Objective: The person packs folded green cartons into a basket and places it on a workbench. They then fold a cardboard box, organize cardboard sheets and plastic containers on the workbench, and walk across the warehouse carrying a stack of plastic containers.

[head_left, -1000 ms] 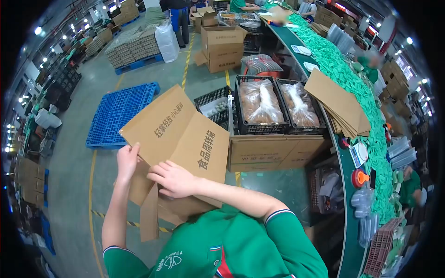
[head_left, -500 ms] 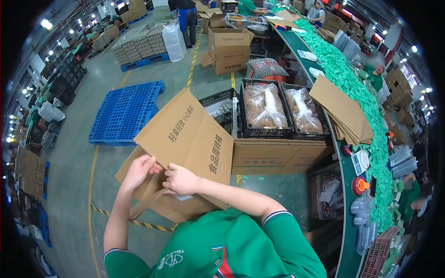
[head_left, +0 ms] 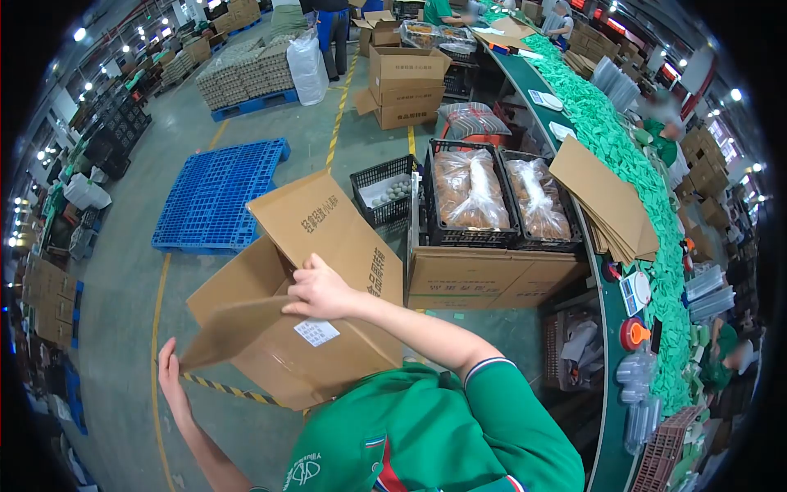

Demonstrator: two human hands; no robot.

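Cardboard box, printed with characters on its side panels and carrying a small white label, is held up in front of the person's chest, above the grey floor and its yellow-and-black striped line. It is half-erected: the walls stand open and one long flap swings out to the left. The right hand lies on the upper edge where a flap meets the wall, fingers curled over the cardboard and pressing down on it; whether the thumb is tucked beneath cannot be told. The left hand is at the far tip of the loose flap, palm flat, fingers straight and together, just touching the flap's corner from below.

Judging from this, the step in hand is folding the flaps shut. It would go best with the right hand steadying the wall so the box stays square, while the left pushes the flap along its crease rather than at the corner alone, which could bend the cardboard. The flap should fold flat and level before the next one comes over it.

Beyond the box sit a blue pallet, black crates with bagged goods on top of a closed carton, a stack of flat cardboard sheets, and a long counter covered in green items
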